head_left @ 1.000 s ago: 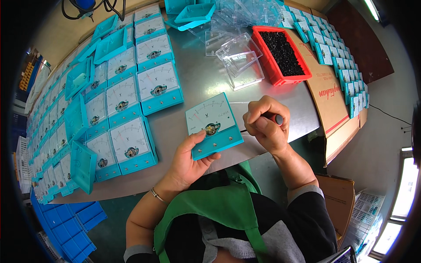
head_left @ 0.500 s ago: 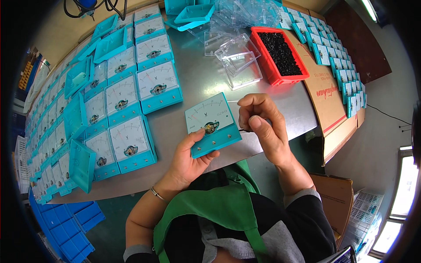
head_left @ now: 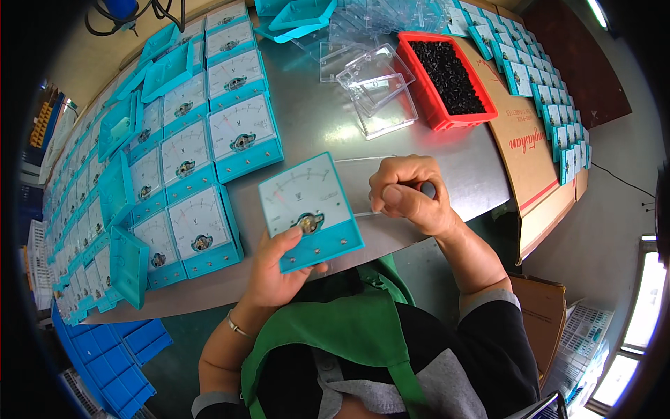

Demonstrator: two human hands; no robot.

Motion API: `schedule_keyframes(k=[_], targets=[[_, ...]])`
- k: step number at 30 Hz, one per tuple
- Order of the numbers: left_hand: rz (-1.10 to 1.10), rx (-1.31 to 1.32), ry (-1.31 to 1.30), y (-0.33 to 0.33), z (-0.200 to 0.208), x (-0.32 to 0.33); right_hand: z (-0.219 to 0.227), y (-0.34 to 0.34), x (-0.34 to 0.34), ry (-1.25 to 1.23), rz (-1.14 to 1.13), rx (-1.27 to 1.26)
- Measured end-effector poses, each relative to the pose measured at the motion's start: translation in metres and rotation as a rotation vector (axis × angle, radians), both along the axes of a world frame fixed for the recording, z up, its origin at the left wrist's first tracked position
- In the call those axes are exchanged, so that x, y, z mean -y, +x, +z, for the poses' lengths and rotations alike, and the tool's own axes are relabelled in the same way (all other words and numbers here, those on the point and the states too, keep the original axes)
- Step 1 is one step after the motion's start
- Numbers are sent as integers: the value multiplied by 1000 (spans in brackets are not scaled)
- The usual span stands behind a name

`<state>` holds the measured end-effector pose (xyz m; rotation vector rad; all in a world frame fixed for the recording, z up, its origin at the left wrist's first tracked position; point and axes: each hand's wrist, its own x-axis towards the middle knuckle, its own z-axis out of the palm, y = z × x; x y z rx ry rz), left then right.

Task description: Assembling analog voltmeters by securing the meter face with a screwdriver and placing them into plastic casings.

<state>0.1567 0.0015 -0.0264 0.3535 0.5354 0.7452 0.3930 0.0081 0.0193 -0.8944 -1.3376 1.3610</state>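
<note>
My left hand (head_left: 273, 269) holds a voltmeter (head_left: 307, 199) with a white dial face and a teal base, tilted up above the table's front edge. The thumb presses beside the brass-coloured movement at the lower middle of the dial, and the other fingers go under the base. Just right of the meter, my right hand (head_left: 412, 195) is closed round a dark tool with a rounded end (head_left: 428, 188); most of it is hidden in the fist, so its kind does not show. The two hands are apart.
Rows of similar teal meters (head_left: 199, 223) cover the left side, with teal covers (head_left: 129, 265) lying on some. Clear plastic covers (head_left: 380, 105) lie behind my hands. A red bin (head_left: 492, 115) holds small black parts. More meters (head_left: 520, 78) stand on cardboard (head_left: 523, 150) at right.
My left hand has moved the meter a little left, its face now turned more toward me. My right hand's fingers have curled in, and the dark tool's end now shows in the fist.
</note>
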Motion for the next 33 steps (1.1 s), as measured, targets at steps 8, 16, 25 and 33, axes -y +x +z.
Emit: schedule_keyframes(k=[8, 16, 25, 33], targets=[[128, -370, 251, -19, 5, 16, -3, 0, 5, -18, -108, -220], [100, -340, 347, -37, 12, 19, 27, 8, 9, 189, 16, 572], [21, -263, 215, -42, 9, 10, 5, 24, 24, 147, 51, 1241], [-48, 16, 8, -26, 2, 7, 25, -13, 14, 146, 9, 707]])
